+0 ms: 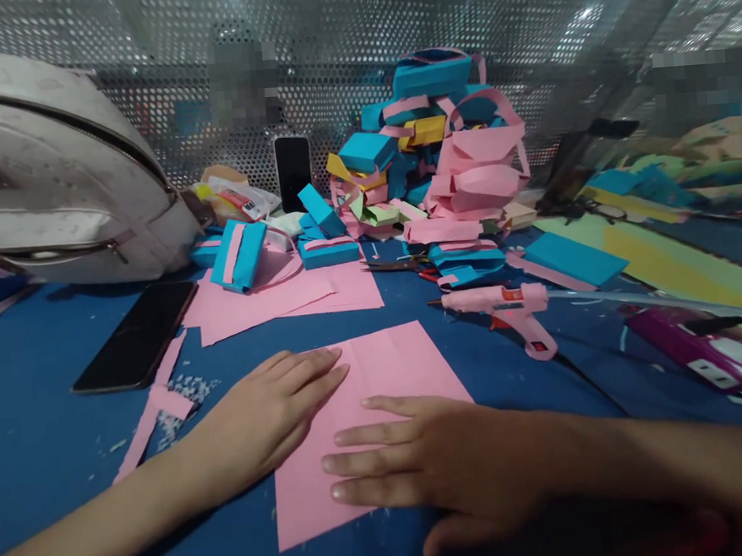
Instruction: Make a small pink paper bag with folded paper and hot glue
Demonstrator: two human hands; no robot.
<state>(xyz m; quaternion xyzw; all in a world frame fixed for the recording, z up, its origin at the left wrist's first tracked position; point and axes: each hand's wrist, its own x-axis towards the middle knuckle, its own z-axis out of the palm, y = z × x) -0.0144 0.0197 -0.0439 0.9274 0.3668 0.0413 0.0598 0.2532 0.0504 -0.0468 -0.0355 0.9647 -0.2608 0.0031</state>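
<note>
A pink sheet of paper [382,358] lies on the blue table in front of me, with a faint crease running down it. My left hand [285,411] rests on its left side, fingers stretched out toward the upper edge. Flat across the lower right part is my right hand [422,456], its fingers spread and pointing left. Neither hand grips anything. Behind the sheet, more pink paper [271,306] lies under a small blue paper box with a pink strip [239,255]. A pink glue gun [500,307] lies on its side to the right.
A black phone [137,341] and pink paper strips [157,403] lie at left, before a white backpack [65,181]. Another phone [293,173] stands upright at the back. Folded paper bags [478,169] are piled against the perforated metal wall. Scissors [401,266] and a purple power strip [706,348] lie rightward.
</note>
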